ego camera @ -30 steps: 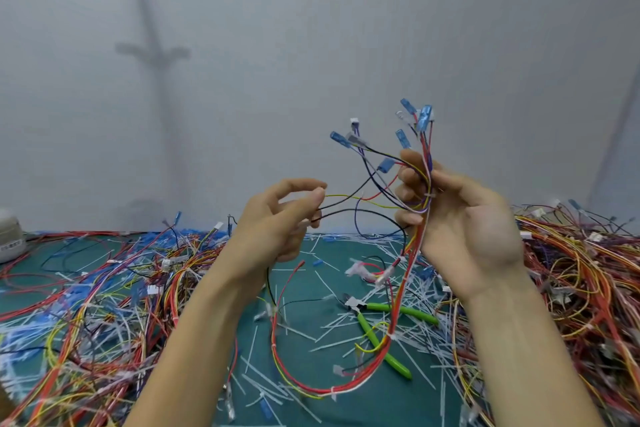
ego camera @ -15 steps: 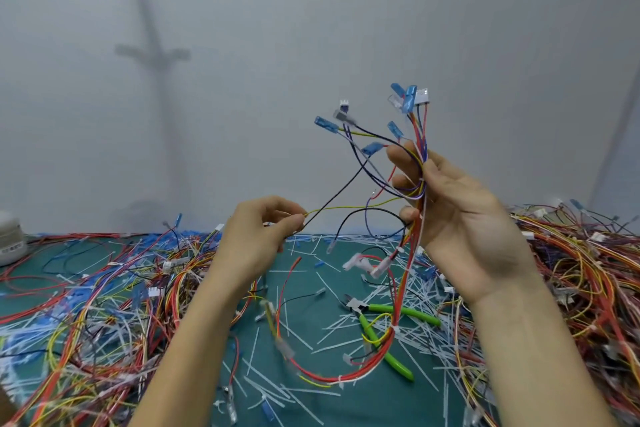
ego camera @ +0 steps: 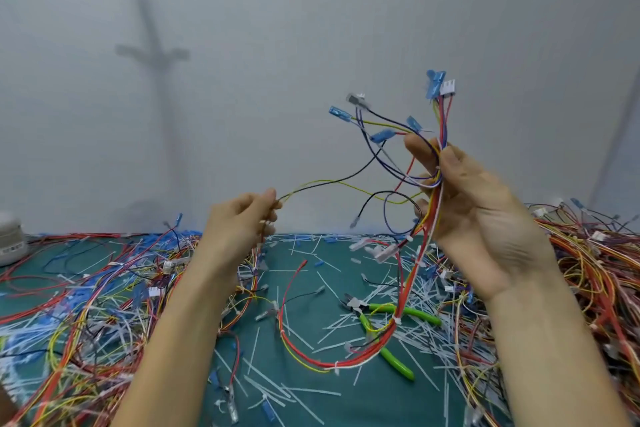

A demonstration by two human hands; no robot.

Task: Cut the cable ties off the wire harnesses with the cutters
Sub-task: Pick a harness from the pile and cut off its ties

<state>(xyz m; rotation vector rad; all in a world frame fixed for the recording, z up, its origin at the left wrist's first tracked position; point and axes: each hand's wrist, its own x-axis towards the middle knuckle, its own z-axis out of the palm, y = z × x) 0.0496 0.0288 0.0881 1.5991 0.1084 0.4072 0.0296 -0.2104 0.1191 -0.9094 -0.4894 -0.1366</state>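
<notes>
My right hand [ego camera: 474,218] grips a wire harness [ego camera: 408,291] upright in front of me, its blue and white connectors fanned out above my fingers. The harness's red, yellow and white bundle hangs down in a loop to the mat, with white cable ties along it. Thin yellow and black wires of the same harness are pinched in my left hand [ego camera: 242,229], stretched out leftward from the bundle. The green-handled cutters [ego camera: 388,329] lie on the green mat below the loop, untouched by either hand.
A green mat [ego camera: 304,399] is littered with several cut white cable ties. Tangled harness piles lie at the left [ego camera: 79,305] and at the right [ego camera: 595,281]. A white device [ego camera: 10,243] sits at the far left edge. A pale wall stands behind.
My right hand has lifted the harness higher. My left hand has closed onto the thin wires and drawn them away to the left, lifting the loop partly off the mat.
</notes>
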